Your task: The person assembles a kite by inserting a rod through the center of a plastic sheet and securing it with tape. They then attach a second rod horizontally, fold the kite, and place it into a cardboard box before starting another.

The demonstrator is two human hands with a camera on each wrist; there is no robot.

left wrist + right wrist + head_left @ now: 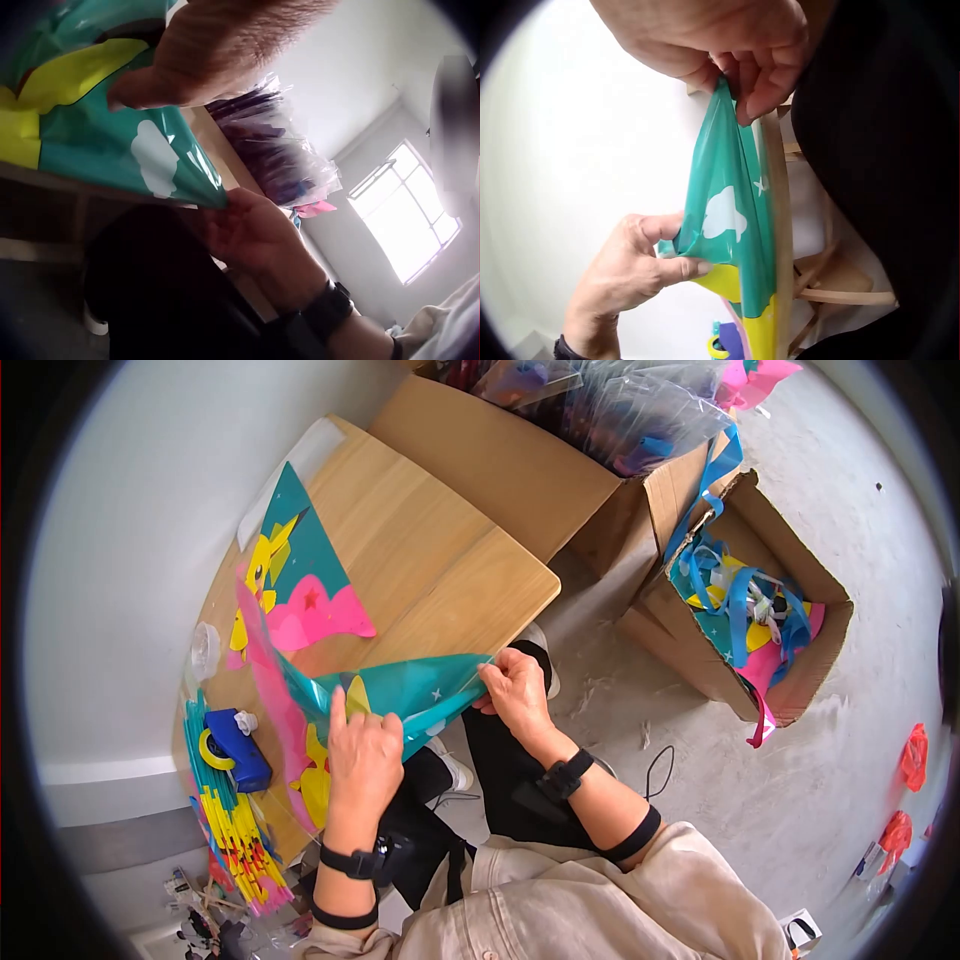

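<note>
A thin, glossy teal plastic sheet, printed with a yellow cartoon figure, white shapes and a pink border, lies partly on the table's near edge and stretches between both hands. My right hand pinches its pointed corner, seen at the top of the right wrist view. With thumb and fingers, my left hand grips the sheet's edge farther along; in the head view its index finger extends forward. A fold runs along the sheet between the hands. Beyond it on the tabletop lies a flat triangular sheet with similar teal, pink and yellow print.
The wooden table meets a wall on the left. On its left side are a blue tape dispenser and a bundle of rolled printed sheets. An open carton of ribboned pieces and a larger box with plastic-wrapped packs stand beyond.
</note>
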